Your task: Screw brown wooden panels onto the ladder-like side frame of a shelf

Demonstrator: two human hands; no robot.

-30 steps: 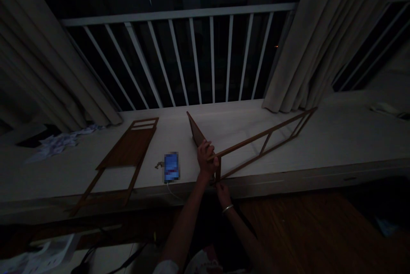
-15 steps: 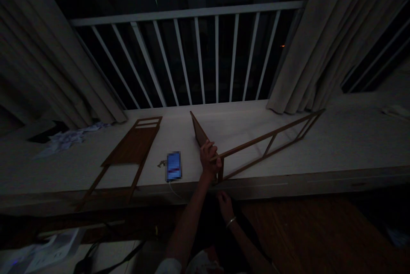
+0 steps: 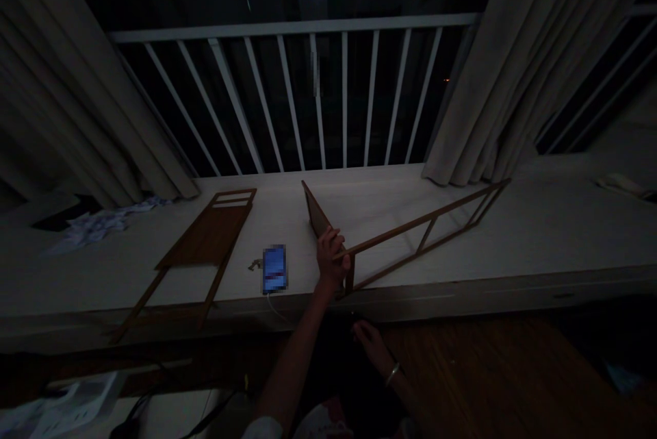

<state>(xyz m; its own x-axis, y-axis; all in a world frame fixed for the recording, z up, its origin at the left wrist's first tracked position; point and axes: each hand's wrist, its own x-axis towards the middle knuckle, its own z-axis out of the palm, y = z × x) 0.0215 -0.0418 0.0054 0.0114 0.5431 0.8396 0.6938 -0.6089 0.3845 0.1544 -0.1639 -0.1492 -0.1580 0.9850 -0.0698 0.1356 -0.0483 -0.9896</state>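
On the pale ledge a brown wooden frame (image 3: 395, 228) lies tilted, with long rails and crossbars stretching to the right. A flat wooden panel (image 3: 317, 214) meets it at an angle on the left. My left hand (image 3: 332, 257) is closed around the frame where the two parts meet. Below the ledge edge, my right hand (image 3: 372, 344), with a bracelet at the wrist, has its fingers pinched together. A tiny dark tip shows at those fingers, too small and dim to name. A second wooden frame with a solid panel (image 3: 205, 233) lies to the left, its legs overhanging the edge.
A lit phone (image 3: 274, 269) with a white cable lies on the ledge beside small keys (image 3: 255, 264). Crumpled cloth or paper (image 3: 95, 223) lies at far left. White railings (image 3: 292, 29) and curtains (image 3: 472, 83) stand behind. A white box (image 3: 76, 405) sits at lower left.
My right hand has moved slightly down and to the right, away from the frame. My left hand keeps its hold on the frame. The view has shifted a little.
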